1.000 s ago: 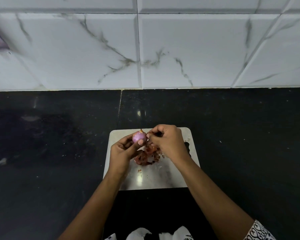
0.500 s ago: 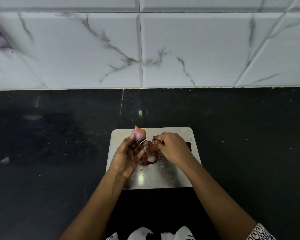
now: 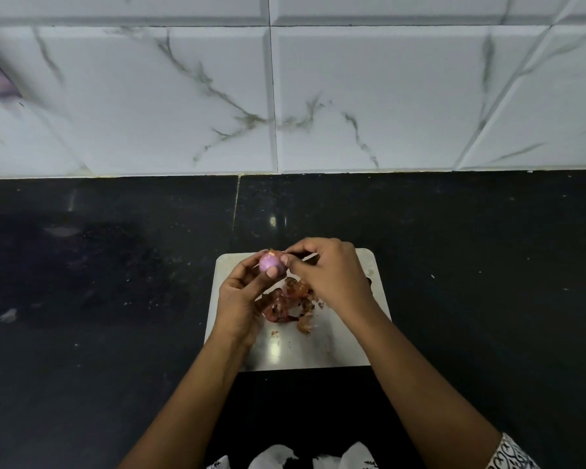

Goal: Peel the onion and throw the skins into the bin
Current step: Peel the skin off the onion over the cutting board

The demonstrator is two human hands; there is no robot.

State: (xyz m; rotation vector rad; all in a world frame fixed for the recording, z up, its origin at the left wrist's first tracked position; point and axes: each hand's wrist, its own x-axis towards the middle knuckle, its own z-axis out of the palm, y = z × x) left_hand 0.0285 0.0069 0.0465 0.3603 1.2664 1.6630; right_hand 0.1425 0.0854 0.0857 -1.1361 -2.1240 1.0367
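The small onion (image 3: 269, 264) is held up just above the far left corner of the pale cutting board (image 3: 335, 346), which lies on the dark tabletop (image 3: 115, 299). The left hand (image 3: 241, 299) grips it from below, thumb and fingertips curled round its lower half. The right hand (image 3: 329, 272) has its fingers bunched, thumb and forefinger pinching at the onion's upper right side near the orange tip; whether a shred of skin sits between them is too small to tell. Most of the bulb shows smooth and purple, so the peeling looks nearly done. A heap of loose reddish-brown skins (image 3: 288, 304) lies on the board below the hands. The onion is likely light, firm and a little slick where it is bare, so a cupped hold round its middle suits it best, with the tip left free for picking. The skins look papery, brittle and featherlight; they will probably crumble and scatter, so gathering them in one closed handful seems wiser than lifting them piece by piece. No bin is in view
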